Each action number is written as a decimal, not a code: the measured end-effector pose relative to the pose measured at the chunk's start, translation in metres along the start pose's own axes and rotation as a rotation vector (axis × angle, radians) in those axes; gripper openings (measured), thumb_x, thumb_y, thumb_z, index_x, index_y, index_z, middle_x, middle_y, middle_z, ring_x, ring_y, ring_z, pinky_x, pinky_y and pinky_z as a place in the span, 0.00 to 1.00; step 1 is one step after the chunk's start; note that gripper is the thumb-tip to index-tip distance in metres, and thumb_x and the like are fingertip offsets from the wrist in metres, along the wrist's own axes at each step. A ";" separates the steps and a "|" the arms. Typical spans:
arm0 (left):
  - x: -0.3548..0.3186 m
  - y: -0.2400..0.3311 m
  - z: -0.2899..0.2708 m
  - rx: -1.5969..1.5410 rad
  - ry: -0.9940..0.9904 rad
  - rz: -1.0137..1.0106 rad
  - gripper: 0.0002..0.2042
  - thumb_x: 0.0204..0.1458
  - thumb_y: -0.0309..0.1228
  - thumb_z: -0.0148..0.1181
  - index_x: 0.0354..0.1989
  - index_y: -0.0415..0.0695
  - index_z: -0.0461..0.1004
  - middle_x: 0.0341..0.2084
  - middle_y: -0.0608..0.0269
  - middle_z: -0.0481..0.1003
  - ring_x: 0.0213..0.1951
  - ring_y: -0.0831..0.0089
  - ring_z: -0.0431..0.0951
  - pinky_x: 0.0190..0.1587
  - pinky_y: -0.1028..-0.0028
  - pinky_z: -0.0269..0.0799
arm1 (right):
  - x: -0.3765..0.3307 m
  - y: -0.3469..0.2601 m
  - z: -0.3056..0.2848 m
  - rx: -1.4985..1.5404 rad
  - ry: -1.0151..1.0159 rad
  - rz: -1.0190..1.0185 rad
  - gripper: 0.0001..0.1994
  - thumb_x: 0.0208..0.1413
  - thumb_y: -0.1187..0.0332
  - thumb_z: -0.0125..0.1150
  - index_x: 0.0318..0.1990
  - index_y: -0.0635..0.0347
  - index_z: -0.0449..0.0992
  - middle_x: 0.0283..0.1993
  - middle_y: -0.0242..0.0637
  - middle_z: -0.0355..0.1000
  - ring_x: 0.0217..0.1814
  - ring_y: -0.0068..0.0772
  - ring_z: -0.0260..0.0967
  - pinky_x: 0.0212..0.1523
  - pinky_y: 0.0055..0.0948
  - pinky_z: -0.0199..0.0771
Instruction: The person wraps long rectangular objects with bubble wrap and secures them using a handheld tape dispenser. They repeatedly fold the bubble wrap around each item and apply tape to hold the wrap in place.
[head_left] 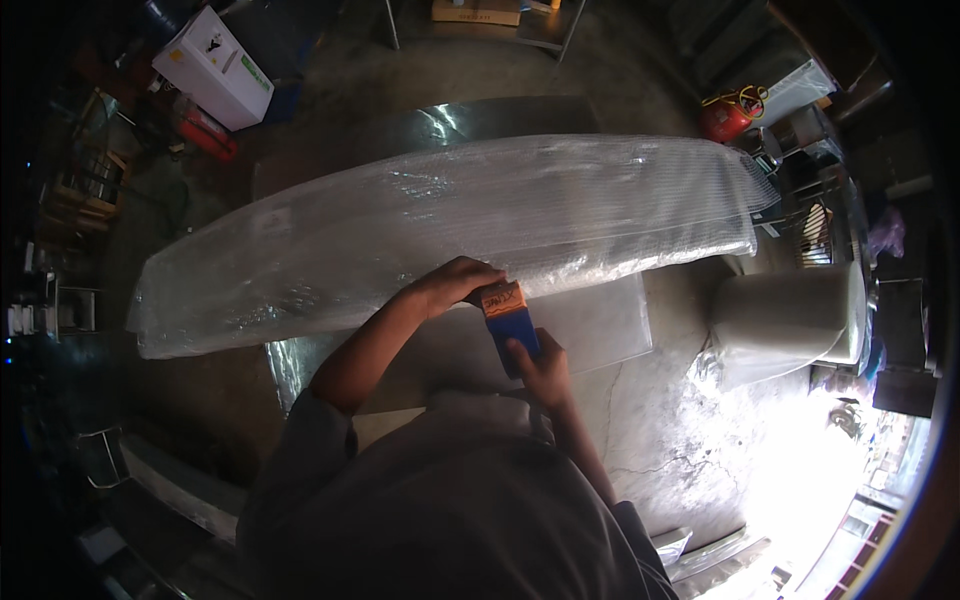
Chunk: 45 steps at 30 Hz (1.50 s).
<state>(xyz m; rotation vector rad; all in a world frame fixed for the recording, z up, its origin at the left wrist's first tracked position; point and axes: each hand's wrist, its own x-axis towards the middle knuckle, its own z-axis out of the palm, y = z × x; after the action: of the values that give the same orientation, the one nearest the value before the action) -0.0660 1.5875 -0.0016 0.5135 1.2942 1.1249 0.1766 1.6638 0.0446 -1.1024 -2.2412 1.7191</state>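
In front of me lies a long, wide item wrapped in clear bubble wrap (400, 215), stretching from far left to far right. My right hand (545, 372) is closed around a flat block-shaped thing (512, 330), blue below and orange at the far end, with dark marks on the orange part. The thumb presses on the blue side. Beside the orange end, at the near edge of the wrapped item, my left hand (455, 287) is bent with its fingers curled in. Its fingertips meet the block's far corner, and what they grip is hidden.
A large roll of clear wrap (775, 320) stands at the right. Beneath the wrapped item a flat sheet (600, 320) sticks out. Red fire extinguishers (728, 118) are at both far sides, with a white box (215, 72) at the far left. A metal-legged table (540, 42) stands at the back.
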 end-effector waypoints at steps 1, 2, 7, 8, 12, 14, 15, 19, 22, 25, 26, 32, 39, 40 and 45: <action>-0.001 0.000 -0.005 0.040 -0.005 0.024 0.13 0.65 0.37 0.60 0.43 0.39 0.83 0.39 0.63 0.82 0.44 0.75 0.80 0.50 0.72 0.76 | 0.002 -0.003 0.006 0.024 0.009 -0.006 0.28 0.61 0.47 0.66 0.46 0.71 0.78 0.33 0.50 0.80 0.38 0.36 0.81 0.40 0.36 0.78; -0.001 0.003 -0.010 0.113 0.053 0.058 0.13 0.65 0.37 0.60 0.41 0.39 0.83 0.37 0.63 0.82 0.42 0.75 0.81 0.49 0.71 0.76 | 0.004 -0.006 0.012 0.033 0.011 0.027 0.29 0.61 0.46 0.66 0.47 0.71 0.78 0.33 0.50 0.80 0.38 0.36 0.82 0.40 0.36 0.78; 0.010 0.054 -0.076 0.636 0.608 0.314 0.13 0.63 0.37 0.63 0.30 0.42 0.84 0.26 0.64 0.83 0.32 0.76 0.82 0.39 0.69 0.77 | 0.014 -0.022 0.039 0.010 0.001 0.076 0.31 0.62 0.42 0.61 0.44 0.72 0.78 0.32 0.54 0.79 0.40 0.49 0.83 0.41 0.41 0.78; 0.016 0.067 -0.098 0.736 0.782 0.381 0.15 0.63 0.40 0.62 0.31 0.42 0.84 0.27 0.62 0.84 0.31 0.74 0.82 0.37 0.69 0.76 | 0.015 -0.025 0.047 -0.053 0.021 0.066 0.32 0.63 0.41 0.61 0.43 0.72 0.78 0.32 0.56 0.79 0.40 0.52 0.83 0.41 0.43 0.78; 0.045 0.070 -0.166 1.284 0.933 0.647 0.11 0.61 0.40 0.64 0.34 0.46 0.84 0.30 0.61 0.83 0.39 0.61 0.83 0.44 0.62 0.74 | 0.030 -0.028 0.083 0.001 0.002 0.113 0.35 0.63 0.38 0.58 0.41 0.73 0.78 0.33 0.63 0.78 0.43 0.61 0.81 0.43 0.49 0.77; 0.053 0.046 -0.176 1.499 0.855 0.519 0.13 0.58 0.42 0.67 0.49 0.52 0.83 0.46 0.59 0.80 0.54 0.59 0.76 0.56 0.59 0.68 | 0.036 -0.023 0.096 -0.048 -0.013 0.142 0.35 0.63 0.38 0.57 0.40 0.73 0.77 0.34 0.63 0.78 0.44 0.63 0.80 0.43 0.50 0.77; 0.058 0.036 -0.178 1.483 0.953 0.570 0.17 0.58 0.43 0.67 0.55 0.55 0.79 0.51 0.57 0.77 0.56 0.57 0.74 0.58 0.58 0.67 | 0.038 -0.019 0.100 -0.076 -0.022 0.178 0.35 0.63 0.38 0.57 0.39 0.73 0.77 0.34 0.64 0.78 0.44 0.63 0.80 0.43 0.51 0.77; 0.066 0.019 -0.169 1.475 1.017 0.350 0.38 0.60 0.46 0.65 0.77 0.56 0.55 0.68 0.45 0.61 0.66 0.49 0.65 0.64 0.51 0.62 | 0.033 0.002 0.104 -0.061 -0.003 0.166 0.36 0.63 0.37 0.56 0.39 0.74 0.77 0.35 0.65 0.77 0.45 0.65 0.79 0.44 0.52 0.76; 0.058 0.014 -0.152 1.399 0.866 0.543 0.41 0.64 0.52 0.56 0.78 0.42 0.49 0.74 0.42 0.52 0.75 0.47 0.53 0.73 0.48 0.52 | 0.029 0.014 0.108 -0.010 0.002 0.170 0.35 0.63 0.37 0.56 0.39 0.73 0.77 0.35 0.65 0.78 0.45 0.65 0.79 0.45 0.52 0.76; 0.041 -0.016 -0.121 1.606 0.498 0.232 0.42 0.67 0.59 0.45 0.78 0.40 0.47 0.77 0.40 0.42 0.79 0.49 0.41 0.77 0.48 0.39 | 0.022 0.025 0.110 0.019 0.012 0.188 0.35 0.63 0.37 0.56 0.38 0.73 0.78 0.34 0.63 0.78 0.45 0.64 0.79 0.45 0.51 0.76; 0.040 -0.021 -0.119 1.643 0.490 0.215 0.43 0.67 0.63 0.36 0.78 0.39 0.44 0.78 0.41 0.39 0.80 0.50 0.34 0.79 0.49 0.31 | 0.017 0.030 0.109 0.034 -0.004 0.213 0.35 0.63 0.38 0.57 0.38 0.73 0.78 0.34 0.63 0.78 0.45 0.64 0.80 0.45 0.51 0.76; 0.041 -0.026 -0.105 1.619 0.628 0.344 0.44 0.66 0.63 0.40 0.78 0.39 0.45 0.78 0.38 0.37 0.79 0.46 0.34 0.78 0.48 0.32 | 0.008 0.070 0.107 -0.067 -0.049 0.192 0.31 0.66 0.42 0.57 0.43 0.71 0.81 0.29 0.46 0.80 0.36 0.36 0.82 0.40 0.37 0.78; -0.025 -0.051 -0.062 1.656 0.309 0.398 0.51 0.60 0.65 0.52 0.77 0.35 0.45 0.76 0.31 0.40 0.78 0.39 0.36 0.77 0.43 0.35 | -0.002 0.102 0.108 0.013 -0.080 0.271 0.31 0.64 0.42 0.59 0.44 0.71 0.82 0.31 0.47 0.81 0.38 0.38 0.83 0.41 0.38 0.79; -0.029 -0.054 -0.060 1.692 0.315 0.421 0.52 0.58 0.66 0.53 0.77 0.35 0.45 0.76 0.32 0.41 0.78 0.39 0.37 0.77 0.43 0.35 | -0.006 0.103 0.106 -0.034 -0.095 0.278 0.32 0.63 0.40 0.59 0.44 0.71 0.82 0.32 0.51 0.81 0.40 0.44 0.83 0.43 0.41 0.79; -0.025 -0.072 -0.060 1.715 0.383 0.515 0.53 0.58 0.67 0.52 0.77 0.35 0.44 0.76 0.32 0.41 0.78 0.39 0.39 0.76 0.42 0.35 | 0.005 0.067 0.089 -0.307 -0.120 0.329 0.35 0.59 0.39 0.59 0.44 0.72 0.82 0.35 0.57 0.81 0.46 0.57 0.82 0.50 0.48 0.79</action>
<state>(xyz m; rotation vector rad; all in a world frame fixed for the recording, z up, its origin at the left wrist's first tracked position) -0.0928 1.5198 -0.0650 2.0123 2.3750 0.1764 0.1607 1.6026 -0.0468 -1.5469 -2.5834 1.6184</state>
